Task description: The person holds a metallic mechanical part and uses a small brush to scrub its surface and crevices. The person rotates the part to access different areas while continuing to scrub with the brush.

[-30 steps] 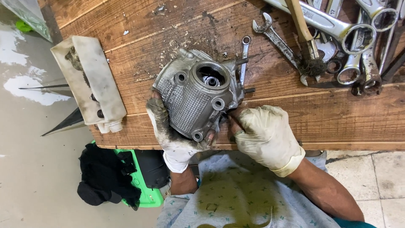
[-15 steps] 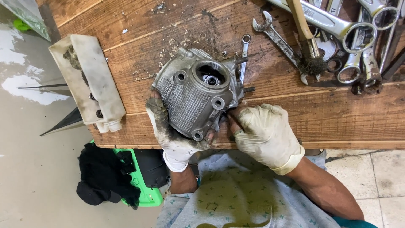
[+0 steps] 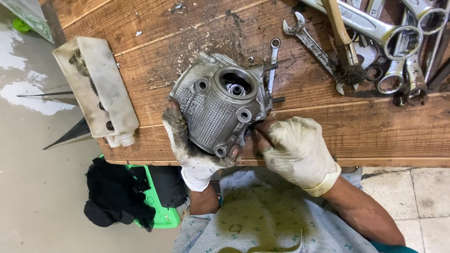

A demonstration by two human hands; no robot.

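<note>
My gloved left hand [image 3: 194, 150] gripping the grey metal engine casing [image 3: 220, 105] at the workbench [image 3: 187, 28] edge, my gloved right hand [image 3: 295, 150] curled, fingertips at its lower side, pale oblong container [image 3: 96, 91] lying left, wrenches [image 3: 375, 33] top right

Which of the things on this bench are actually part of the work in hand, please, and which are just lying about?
In hand:
- grey metal engine casting, gripped by the left hand
- right hand, fingertips at the casting's lower edge

Lying about:
- small spanner beside the casting
- pile of spanners
- wooden-handled brush
- dirty white plastic block
- black cloth on the floor
</note>
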